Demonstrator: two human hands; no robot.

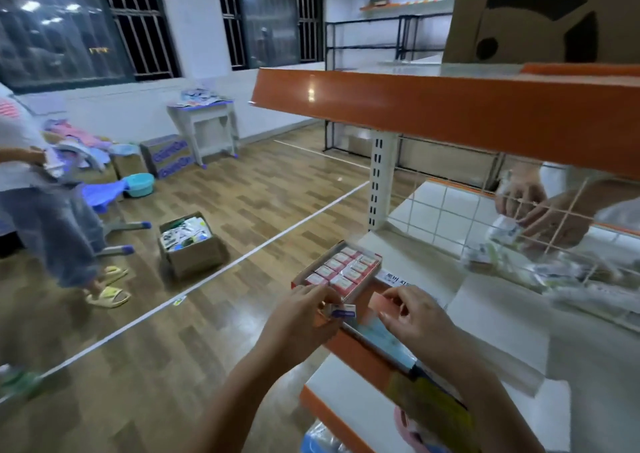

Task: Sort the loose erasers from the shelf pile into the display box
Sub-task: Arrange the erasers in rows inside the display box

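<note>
Wood-grain flooring (pixel 214 210) spans the left, crossed by a white tape line; on it stands an open cardboard carton (pixel 188 244) of glossy packets, near a person in yellow slippers (pixel 108 291). Moving right, your left hand (pixel 304 317) curls its fingers in a pinching grip round a small rectangular eraser (pixel 341 311) with a white and purple paper sleeve, held just off the near corner of the display box (pixel 341 270). That box, red card with low walls, sits at the shelf's front edge and holds two neat rows of pink-and-white wrapped erasers. Your right hand (pixel 414 314) pinches a flat pink flap (pixel 380 303) beside the box; whether it belongs to the box you cannot tell. Smooth white shelf boards (pixel 485 314) with glossy orange edging carry it all. Farther right, behind a white wire grid (pixel 450 217), another person's hands (pixel 540 210) handle crinkled clear packets.
</note>
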